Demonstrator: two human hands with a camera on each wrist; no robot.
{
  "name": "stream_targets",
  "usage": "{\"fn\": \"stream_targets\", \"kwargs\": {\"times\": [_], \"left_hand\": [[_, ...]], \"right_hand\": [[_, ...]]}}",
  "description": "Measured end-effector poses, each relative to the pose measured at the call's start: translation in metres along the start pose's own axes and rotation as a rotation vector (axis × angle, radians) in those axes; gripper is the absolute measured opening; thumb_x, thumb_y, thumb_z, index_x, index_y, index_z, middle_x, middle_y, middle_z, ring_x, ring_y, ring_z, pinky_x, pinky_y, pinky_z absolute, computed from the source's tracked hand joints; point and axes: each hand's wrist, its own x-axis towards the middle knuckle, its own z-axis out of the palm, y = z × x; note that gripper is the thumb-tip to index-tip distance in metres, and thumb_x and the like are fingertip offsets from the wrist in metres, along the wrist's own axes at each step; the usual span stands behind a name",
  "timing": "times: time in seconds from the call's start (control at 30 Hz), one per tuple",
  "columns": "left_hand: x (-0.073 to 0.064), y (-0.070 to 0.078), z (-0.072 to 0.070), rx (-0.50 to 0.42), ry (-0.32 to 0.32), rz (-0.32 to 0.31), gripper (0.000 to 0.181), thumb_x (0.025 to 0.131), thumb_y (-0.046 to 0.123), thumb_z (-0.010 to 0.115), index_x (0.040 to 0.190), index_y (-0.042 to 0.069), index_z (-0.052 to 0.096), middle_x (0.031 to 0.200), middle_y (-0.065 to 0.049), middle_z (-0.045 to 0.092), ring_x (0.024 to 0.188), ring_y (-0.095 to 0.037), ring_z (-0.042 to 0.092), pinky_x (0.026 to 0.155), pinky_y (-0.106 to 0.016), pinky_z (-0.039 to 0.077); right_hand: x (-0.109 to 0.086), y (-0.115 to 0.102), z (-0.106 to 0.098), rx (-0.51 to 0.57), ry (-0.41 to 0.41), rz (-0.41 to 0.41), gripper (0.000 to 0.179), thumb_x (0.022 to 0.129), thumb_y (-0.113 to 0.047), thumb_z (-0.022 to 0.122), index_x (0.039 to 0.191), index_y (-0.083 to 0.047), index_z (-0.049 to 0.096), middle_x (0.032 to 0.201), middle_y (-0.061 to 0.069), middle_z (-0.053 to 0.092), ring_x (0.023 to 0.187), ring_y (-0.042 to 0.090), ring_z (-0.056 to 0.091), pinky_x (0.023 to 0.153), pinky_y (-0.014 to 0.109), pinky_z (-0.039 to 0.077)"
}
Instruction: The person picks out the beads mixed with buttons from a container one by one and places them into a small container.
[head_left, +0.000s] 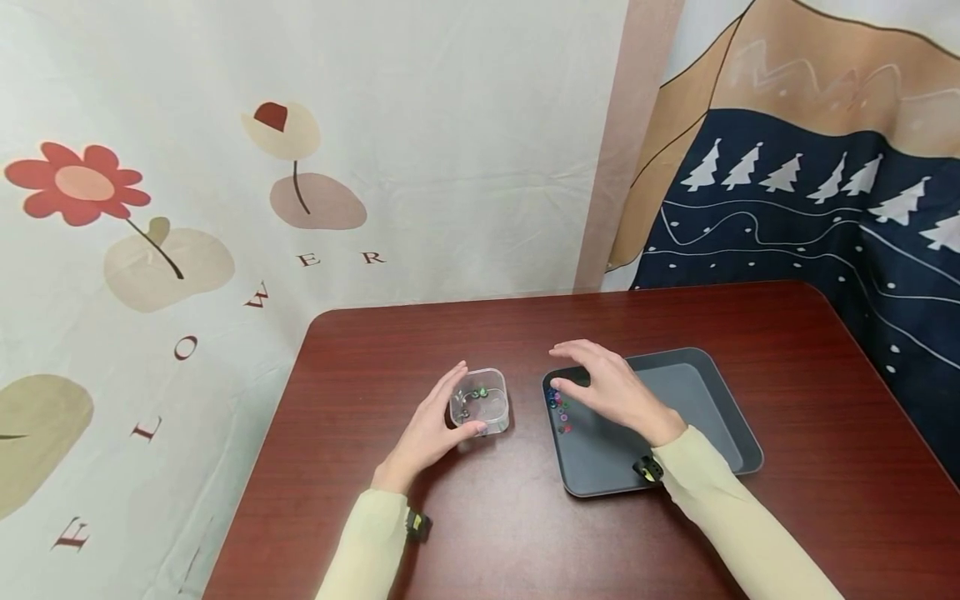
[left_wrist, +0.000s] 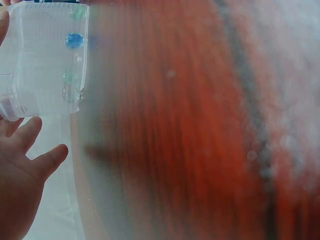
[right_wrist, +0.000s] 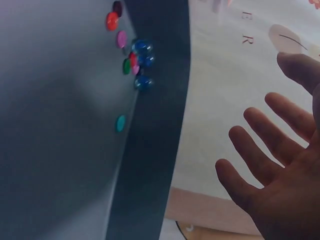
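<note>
A small clear plastic box (head_left: 491, 406) stands on the table, and my left hand (head_left: 429, 433) holds it between the thumb and fingers at its left side. Inside are a few green and dark glass marbles (head_left: 480, 392); a blue marble (left_wrist: 74, 40) shows through its wall in the left wrist view. My right hand (head_left: 611, 392) hovers over the left end of a grey tray (head_left: 693, 400), fingers spread and nothing in them. Along that end lie several small coloured discs (head_left: 564, 417), red, pink, green and teal, with blue glass marbles (right_wrist: 143, 82) against the tray's wall.
The dark red wooden table (head_left: 495, 533) has rounded far corners. Behind it hangs a white cloth (head_left: 465, 150) with printed flowers, and a navy cloth (head_left: 787, 217) with white trees hangs at the right. A strip of bare tabletop separates box and tray.
</note>
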Motion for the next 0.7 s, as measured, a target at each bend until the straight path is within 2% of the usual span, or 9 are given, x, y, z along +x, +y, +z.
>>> {"fn": "stream_targets", "kwargs": {"times": [0.27,0.7], "left_hand": [[0.000,0.001,0.000,-0.002,0.006,-0.004,0.097,0.083,0.036,0.088,0.161,0.008,0.037,0.167,-0.001,0.035,0.150,-0.024,0.037,0.120,-0.050,0.033],[0.000,0.003,0.000,0.004,0.008,-0.008,0.097,0.083,0.037,0.088,0.160,0.008,0.037,0.166,0.000,0.035,0.150,-0.024,0.037,0.120,-0.049,0.033]], "right_hand": [[-0.003,0.009,0.003,-0.022,-0.066,-0.042,0.048,0.092,-0.025,0.081,0.135,-0.010,0.068,0.134,0.007,0.066,0.124,0.025,0.062,0.105,0.049,0.050],[-0.005,0.017,0.009,-0.035,-0.150,-0.046,0.040,0.094,-0.024,0.079,0.130,-0.009,0.070,0.127,0.004,0.067,0.116,0.024,0.065,0.100,0.045,0.054]]}}
